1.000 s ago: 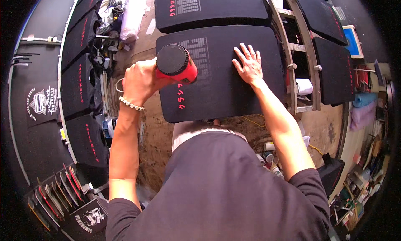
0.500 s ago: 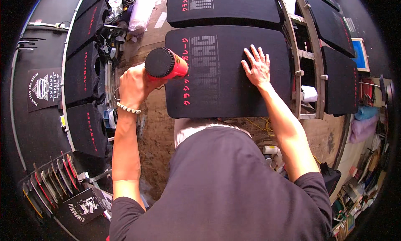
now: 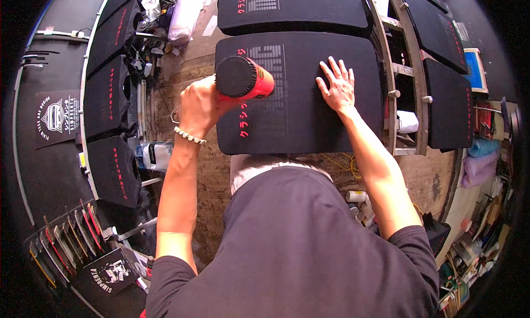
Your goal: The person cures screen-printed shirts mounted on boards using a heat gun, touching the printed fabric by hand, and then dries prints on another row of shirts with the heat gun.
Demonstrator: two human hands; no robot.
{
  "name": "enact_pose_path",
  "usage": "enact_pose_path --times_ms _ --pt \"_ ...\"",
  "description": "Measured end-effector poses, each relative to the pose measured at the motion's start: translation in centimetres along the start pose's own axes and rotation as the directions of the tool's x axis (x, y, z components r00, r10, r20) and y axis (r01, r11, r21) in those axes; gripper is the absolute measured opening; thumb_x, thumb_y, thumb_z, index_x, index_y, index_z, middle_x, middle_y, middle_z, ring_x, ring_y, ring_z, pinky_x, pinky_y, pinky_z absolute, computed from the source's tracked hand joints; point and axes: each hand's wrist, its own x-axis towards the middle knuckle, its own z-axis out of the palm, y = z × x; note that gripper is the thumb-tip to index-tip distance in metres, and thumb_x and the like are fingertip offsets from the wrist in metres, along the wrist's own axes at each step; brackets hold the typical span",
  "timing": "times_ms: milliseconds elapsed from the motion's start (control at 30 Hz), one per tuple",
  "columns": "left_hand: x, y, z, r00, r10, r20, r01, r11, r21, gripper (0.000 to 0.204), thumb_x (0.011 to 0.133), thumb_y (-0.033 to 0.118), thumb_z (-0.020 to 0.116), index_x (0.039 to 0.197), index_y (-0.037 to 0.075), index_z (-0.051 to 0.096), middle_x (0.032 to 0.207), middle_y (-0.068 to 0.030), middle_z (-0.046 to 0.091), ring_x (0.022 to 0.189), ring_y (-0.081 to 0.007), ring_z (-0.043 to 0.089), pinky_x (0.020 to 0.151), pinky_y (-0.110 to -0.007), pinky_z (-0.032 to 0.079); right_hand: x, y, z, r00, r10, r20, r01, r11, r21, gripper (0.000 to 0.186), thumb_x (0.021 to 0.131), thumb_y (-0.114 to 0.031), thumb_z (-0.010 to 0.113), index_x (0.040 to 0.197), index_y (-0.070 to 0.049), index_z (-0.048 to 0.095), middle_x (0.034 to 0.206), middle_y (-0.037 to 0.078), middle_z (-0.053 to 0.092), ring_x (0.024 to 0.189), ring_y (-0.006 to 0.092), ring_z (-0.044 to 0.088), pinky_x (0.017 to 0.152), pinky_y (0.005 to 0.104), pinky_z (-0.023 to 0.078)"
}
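A red heat gun with a black round back end (image 3: pixel 262 82) is gripped by its handle in my left hand (image 3: pixel 197 105), which wears a beaded bracelet. The tool hangs over the left part of a black printed shirt (image 3: pixel 309 131), stretched flat on a board in front of me. Red lettering and a grey block print run along the shirt's left side, partly hidden behind the heat gun. On the right part of the same shirt my right hand (image 3: pixel 338 92) lies flat, fingers spread, holding nothing.
Another black printed shirt (image 3: pixel 331 14) lies just beyond. A wooden rack (image 3: pixel 406 70) stands to the right, with more black shirts (image 3: pixel 450 105) past it. Several black shirts (image 3: pixel 110 97) line the left side. Squeegees (image 3: pixel 66 238) stand in a row at lower left.
My left hand has carried the heat gun to the right, farther over the shirt's grey print. My right hand stays spread on the cloth, almost unmoved.
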Motion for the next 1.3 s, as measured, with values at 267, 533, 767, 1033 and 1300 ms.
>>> enact_pose_path --times_ms 267,533,767,1033,1300 --pt "0.8 2.0 0.3 0.999 0.040 -0.021 -0.041 0.998 -0.057 0.057 0.071 0.055 0.091 0.088 0.005 0.071 0.082 -0.0164 0.073 0.079 -0.0417 0.073 0.065 -0.048 0.057 -0.1 0.3 0.4 1.000 -0.010 0.001 0.010 1.000 -0.012 0.054 0.105 -0.047 0.054 0.155 -0.029 0.051 0.168 0.004 0.039 0.156 0.0321 0.031 0.128 0.0565 0.017" --pt "-1.6 0.3 -2.4 0.997 -0.052 0.062 0.048 0.997 0.056 0.054 0.072 0.051 0.091 0.104 0.012 0.074 0.089 -0.0149 0.076 0.084 -0.0393 0.074 0.070 -0.048 0.059 -0.3 0.4 0.4 1.000 -0.008 -0.003 0.008 1.000 -0.019 0.054 0.104 -0.048 0.055 0.155 -0.030 0.052 0.168 0.004 0.039 0.157 0.0319 0.030 0.128 0.0567 0.017" --pt "-4.4 -0.9 -4.3 0.992 -0.120 0.023 0.119 0.992 0.049 0.051 0.071 0.047 0.093 0.096 0.007 0.074 0.085 -0.0172 0.075 0.080 -0.0393 0.074 0.068 -0.046 0.058 -0.2 0.5 0.5 1.000 -0.020 -0.008 0.020 1.000 -0.020 0.055 0.105 -0.049 0.054 0.156 -0.030 0.050 0.169 0.004 0.037 0.157 0.0325 0.029 0.127 0.0578 0.018" --pt "-5.6 -0.4 -3.4 0.991 -0.124 0.050 0.122 0.991 0.051 0.047 0.072 0.045 0.093 0.096 0.009 0.073 0.086 -0.0150 0.076 0.082 -0.0388 0.074 0.069 -0.046 0.059 -0.2 0.7 0.8 0.998 -0.003 0.058 0.005 0.999 -0.036 0.059 0.105 -0.051 0.052 0.160 -0.032 0.043 0.172 0.003 0.031 0.160 0.0321 0.022 0.128 0.0575 0.012" --pt "-4.9 0.9 -0.6 0.999 -0.017 0.039 0.017 1.000 0.013 0.051 0.071 0.048 0.092 0.095 0.007 0.072 0.084 -0.0144 0.074 0.079 -0.0397 0.073 0.066 -0.046 0.057 0.4 1.2 0.0 0.979 -0.009 0.204 0.004 1.000 0.023 0.062 0.104 -0.052 0.054 0.162 -0.033 0.040 0.175 0.003 0.023 0.161 0.0338 0.017 0.128 0.0602 0.009"
